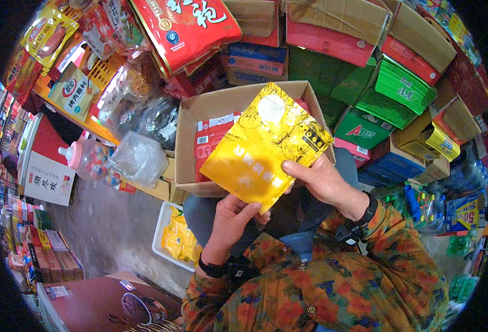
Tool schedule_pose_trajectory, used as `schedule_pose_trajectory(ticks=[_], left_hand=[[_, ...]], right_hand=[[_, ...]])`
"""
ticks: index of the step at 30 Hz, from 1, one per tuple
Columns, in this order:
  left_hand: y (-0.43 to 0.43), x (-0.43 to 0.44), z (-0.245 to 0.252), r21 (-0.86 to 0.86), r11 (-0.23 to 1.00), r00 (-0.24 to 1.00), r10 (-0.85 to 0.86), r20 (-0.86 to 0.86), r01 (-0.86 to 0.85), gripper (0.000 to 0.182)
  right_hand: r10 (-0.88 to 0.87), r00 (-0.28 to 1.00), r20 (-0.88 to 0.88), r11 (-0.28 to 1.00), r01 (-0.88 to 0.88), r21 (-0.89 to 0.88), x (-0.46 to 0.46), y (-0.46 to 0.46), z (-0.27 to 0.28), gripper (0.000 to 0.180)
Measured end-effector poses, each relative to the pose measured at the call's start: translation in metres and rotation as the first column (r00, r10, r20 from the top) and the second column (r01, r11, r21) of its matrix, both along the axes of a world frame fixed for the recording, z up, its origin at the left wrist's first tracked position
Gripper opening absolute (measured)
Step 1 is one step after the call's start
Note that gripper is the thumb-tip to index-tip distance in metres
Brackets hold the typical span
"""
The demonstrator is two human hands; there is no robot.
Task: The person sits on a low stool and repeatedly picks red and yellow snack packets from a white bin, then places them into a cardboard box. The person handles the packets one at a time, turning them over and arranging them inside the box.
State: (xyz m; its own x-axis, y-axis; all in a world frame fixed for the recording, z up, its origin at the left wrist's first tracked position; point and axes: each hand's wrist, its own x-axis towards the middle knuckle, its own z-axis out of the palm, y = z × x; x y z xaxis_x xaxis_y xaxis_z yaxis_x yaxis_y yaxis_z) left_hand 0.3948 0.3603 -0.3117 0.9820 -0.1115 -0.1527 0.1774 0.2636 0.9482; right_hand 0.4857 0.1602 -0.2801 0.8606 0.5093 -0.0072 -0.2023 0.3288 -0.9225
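A large yellow plastic bag [248,166], printed with black drawings and white writing, is held between both my hands. My left hand [240,218] pinches its lower edge between thumb and fingers. At the right edge, the thumb of my right hand [316,176] lies on the bag's face, with most fingers hidden behind it. The bag is tilted above an open cardboard box [186,145] and covers much of its inside. Red packets [211,139] show in the box to the left of the bag. A white tray [159,245] with several small yellow packets [179,238] stands on the floor left of my knees.
Stacked cartons [331,29] rise behind the box and to the right. Red bags [190,33] and clear plastic bags [138,157] crowd the left back. A bottle-shaped candy container [96,159] stands beside them. At lower left is a brown tabletop [90,305].
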Motion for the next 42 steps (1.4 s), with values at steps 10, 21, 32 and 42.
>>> schedule_pose_trajectory(ticks=[10,21,32,42], left_hand=[[0.021,0.002,0.022,0.644,0.763,0.996,0.013,0.083,-0.064,0.013],[-0.009,0.033,0.058,0.677,0.398,0.66,-0.205,0.723,-0.619,0.078],[-0.009,0.021,0.024,-0.053,0.965,0.932,0.26,0.252,-0.256,0.05],[-0.016,0.029,0.023,-0.025,0.945,0.923,0.323,0.208,-0.325,0.03]], right_hand=[[-0.162,0.975,0.151,0.986,0.167,-0.018,0.009,0.0,0.008,0.039],[-0.164,0.922,0.352,0.983,0.184,-0.024,0.007,0.021,0.025,0.037],[-0.153,0.98,-0.124,0.953,0.18,0.243,0.003,0.029,0.014,0.046],[-0.073,0.985,-0.154,0.973,0.105,0.206,-0.008,0.03,0.008,0.04]])
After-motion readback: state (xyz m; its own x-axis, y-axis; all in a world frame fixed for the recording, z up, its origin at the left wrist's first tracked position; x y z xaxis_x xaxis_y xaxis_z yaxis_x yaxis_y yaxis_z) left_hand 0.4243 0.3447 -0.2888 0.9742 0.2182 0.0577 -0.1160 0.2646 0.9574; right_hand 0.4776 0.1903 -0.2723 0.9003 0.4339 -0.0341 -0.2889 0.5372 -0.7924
